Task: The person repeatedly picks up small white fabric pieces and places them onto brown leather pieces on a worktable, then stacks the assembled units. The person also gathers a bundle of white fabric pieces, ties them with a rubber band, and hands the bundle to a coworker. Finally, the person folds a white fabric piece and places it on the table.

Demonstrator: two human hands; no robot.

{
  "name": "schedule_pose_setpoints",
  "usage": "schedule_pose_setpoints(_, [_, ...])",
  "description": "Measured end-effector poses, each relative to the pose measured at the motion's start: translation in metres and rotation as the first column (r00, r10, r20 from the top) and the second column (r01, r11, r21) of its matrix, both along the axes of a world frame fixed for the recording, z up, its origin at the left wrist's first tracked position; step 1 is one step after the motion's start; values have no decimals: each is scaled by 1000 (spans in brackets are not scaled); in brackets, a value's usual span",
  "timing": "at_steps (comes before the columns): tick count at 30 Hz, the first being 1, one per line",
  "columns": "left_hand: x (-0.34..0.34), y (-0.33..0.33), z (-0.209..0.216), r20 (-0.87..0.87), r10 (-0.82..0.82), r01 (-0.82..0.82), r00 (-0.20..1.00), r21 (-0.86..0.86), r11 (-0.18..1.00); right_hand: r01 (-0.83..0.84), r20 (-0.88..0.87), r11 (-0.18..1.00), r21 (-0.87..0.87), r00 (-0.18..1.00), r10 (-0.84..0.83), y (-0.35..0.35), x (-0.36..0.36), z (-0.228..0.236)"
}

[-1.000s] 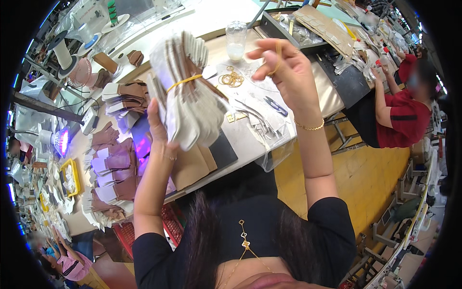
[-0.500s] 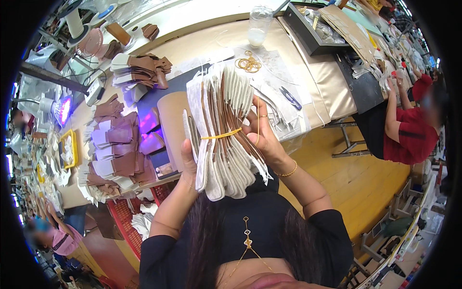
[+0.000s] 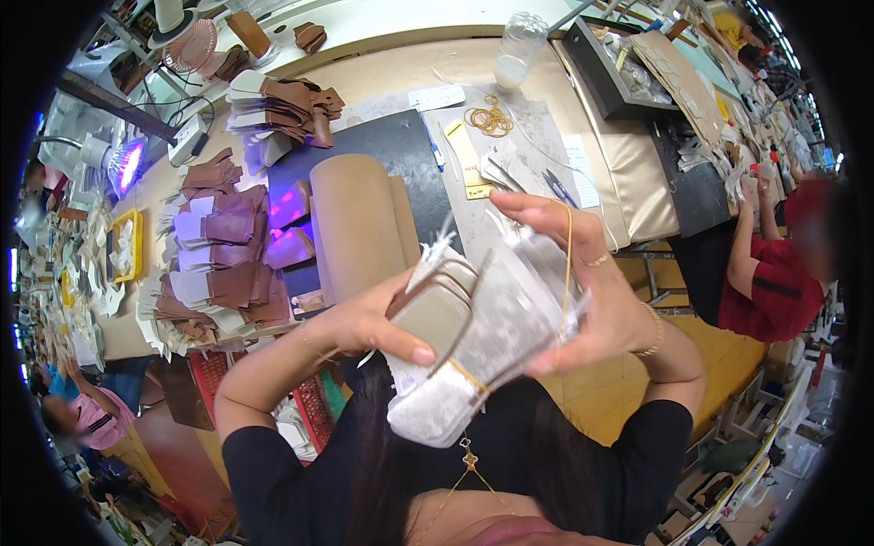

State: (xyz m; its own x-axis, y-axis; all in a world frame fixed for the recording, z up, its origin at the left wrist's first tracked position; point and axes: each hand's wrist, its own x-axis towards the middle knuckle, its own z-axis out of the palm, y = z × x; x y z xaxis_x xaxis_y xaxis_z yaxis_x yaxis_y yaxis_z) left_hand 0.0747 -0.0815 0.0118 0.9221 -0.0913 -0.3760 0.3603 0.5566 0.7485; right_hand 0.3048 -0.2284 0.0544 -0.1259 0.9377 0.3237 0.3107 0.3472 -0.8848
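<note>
Currently, via the head view, I have the bundle of pale pieces [image 3: 510, 314] off the table, held in front of the wearer's chest and tilted. A yellow rubber band [image 3: 469, 375] crosses it near its lower end. Left hand [image 3: 378, 323]: closed on the bundle, thumb pressed over the near face. Right hand [image 3: 614, 296]: fingers and thumb spread wide at the bundle's upper right, a second band [image 3: 570, 255] looped over them and drawn taut. Blur there; I cannot tell whether those fingers press on the pieces.

Step in hand, my reading: binding, one band on and the other not yet seated. Next move, as I judge it, calls for a firm left grip while the right hand carries the open loop over the loose end, then lets it close evenly. Risk noted: the band could snag on the frayed tips or push inner pieces out of line.

Surroundings: spare bands [image 3: 489, 121] heaped on the table [image 3: 596, 136]; brown-and-white stacks [image 3: 223, 246] to the left, beyond the tan curved sheet [image 3: 350, 218].
</note>
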Motion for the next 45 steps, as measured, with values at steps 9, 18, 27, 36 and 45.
schedule_pose_setpoints(9, [33, 2, 38, -102, -493, 482, 864, 449, 753, -335, 272, 857, -391, 848, 456, 70, -21, 63])
schedule_pose_setpoints(18, [-4, -25, -57, 254, 317, -139, 914, -537, 832, -527, -82, 586, -616, 782, 618, 46, -2, 122])
schedule_pose_setpoints(27, [-2, -16, -97, 355, 617, -205, 702, -729, 653, 9, -677, 999, 50, 736, 27, -59, 45, 44])
schedule_pose_setpoints(36, [4, -5, -94, 326, 625, -241, 709, -721, 649, -25, -792, 958, 285, -570, 221, -11, -15, -53])
schedule_pose_setpoints(45, [7, 27, -82, 338, 516, -351, 788, -441, 826, -9, -967, 1000, 0, 256, 2, 12, -28, -48])
